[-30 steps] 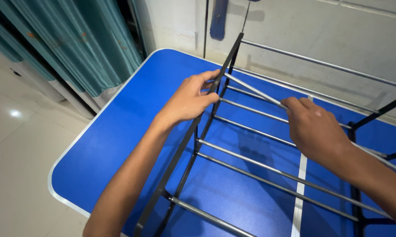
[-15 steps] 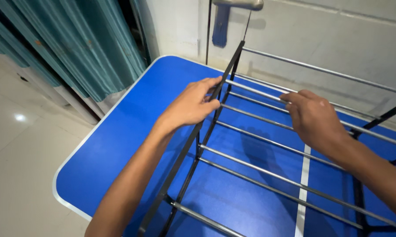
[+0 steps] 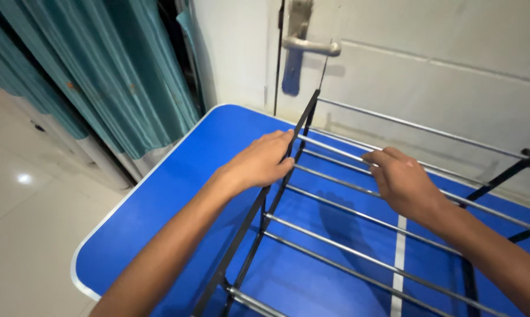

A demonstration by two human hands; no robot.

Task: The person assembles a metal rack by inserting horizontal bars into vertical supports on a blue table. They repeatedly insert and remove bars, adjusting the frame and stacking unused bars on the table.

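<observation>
A metal rack with black side frames (image 3: 259, 217) and several silver cross rods (image 3: 335, 182) lies on a blue table (image 3: 177, 194). My left hand (image 3: 259, 161) rests on the rack's black left frame, fingers curled over it near the top. My right hand (image 3: 403, 179) grips one of the silver rods in the upper part of the rack. The rack's right side frame (image 3: 500, 176) shows at the right edge.
A white door (image 3: 429, 64) with a silver lever handle (image 3: 309, 44) stands right behind the table. Teal curtains (image 3: 100, 76) hang at the left. Pale tiled floor (image 3: 24, 217) lies left of the table's rounded white-edged corner.
The view has tilted up, showing more of the door and its handle. Both hands stay on the rack; my right hand has shifted slightly along the rods.
</observation>
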